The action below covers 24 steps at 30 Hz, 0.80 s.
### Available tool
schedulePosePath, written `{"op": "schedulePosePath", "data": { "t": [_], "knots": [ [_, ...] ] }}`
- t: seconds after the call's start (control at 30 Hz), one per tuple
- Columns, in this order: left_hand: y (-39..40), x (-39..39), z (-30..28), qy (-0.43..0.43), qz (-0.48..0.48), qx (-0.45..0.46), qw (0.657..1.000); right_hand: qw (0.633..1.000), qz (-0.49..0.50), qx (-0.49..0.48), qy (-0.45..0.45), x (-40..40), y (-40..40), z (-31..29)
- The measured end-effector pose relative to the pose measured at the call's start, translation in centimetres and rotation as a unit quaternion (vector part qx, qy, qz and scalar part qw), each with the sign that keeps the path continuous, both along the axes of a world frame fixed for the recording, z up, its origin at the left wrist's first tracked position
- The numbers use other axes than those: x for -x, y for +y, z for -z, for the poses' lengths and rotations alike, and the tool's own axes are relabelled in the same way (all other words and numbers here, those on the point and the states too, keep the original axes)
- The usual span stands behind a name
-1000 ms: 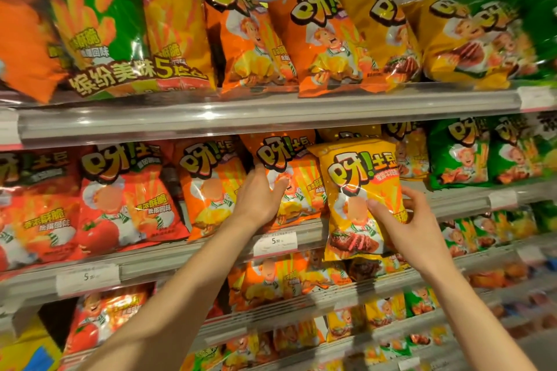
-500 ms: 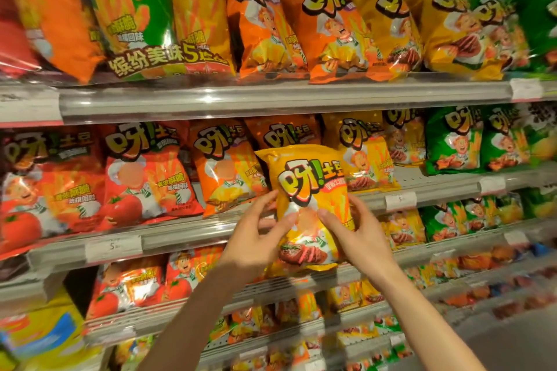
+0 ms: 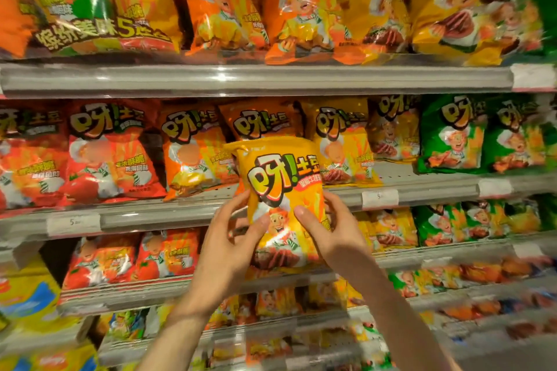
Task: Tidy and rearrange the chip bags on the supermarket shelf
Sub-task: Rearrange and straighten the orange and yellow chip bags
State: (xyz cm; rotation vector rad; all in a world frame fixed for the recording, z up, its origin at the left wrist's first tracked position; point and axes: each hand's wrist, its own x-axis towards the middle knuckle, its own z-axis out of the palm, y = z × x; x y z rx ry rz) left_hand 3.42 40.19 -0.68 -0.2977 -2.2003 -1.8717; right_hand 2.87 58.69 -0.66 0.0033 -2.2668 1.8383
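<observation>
Care is called for: the glossy yellow foil chip bag (image 3: 281,205) should be kept upright and label-forward, then slid back among the yellow bags on the grey metal shelf (image 3: 422,193). It is held out in front of that shelf, clamped at its lower half between the left hand (image 3: 232,245) and right hand (image 3: 328,233), thumbs pressed on the front.

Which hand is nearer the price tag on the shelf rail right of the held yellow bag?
Right. The right hand grips the yellow bag just left of and below the price tag; the left hand holds the bag's far side.
</observation>
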Motion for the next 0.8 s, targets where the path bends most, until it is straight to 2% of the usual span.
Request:
{"op": "schedulePosePath", "data": {
  "t": [0.2,0.43,0.53,0.67,0.8],
  "knots": [
    [11.3,1.0,0.4,0.024,-0.069,-0.005,0.997,0.999,-0.029,-0.021,0.035,2.7,11.2,0.2],
    [21.6,3.3,-0.6,0.027,-0.076,0.023,0.996,0.999,-0.049,-0.004,0.016,5.4,22.1,-1.0],
    [24.2,4.5,-1.2,0.02,-0.063,0.041,0.997,0.999,-0.037,0.0,0.019,5.9,24.7,-1.4],
    [26.2,6.0,-2.4,0.054,-0.047,0.095,0.993,1.0,-0.016,0.003,0.023,6.6,27.1,-2.5],
    [24.6,8.2,-3.5,0.143,-0.122,0.171,0.967,0.997,0.028,-0.039,0.054,8.2,28.8,-4.0]
  ]
}}
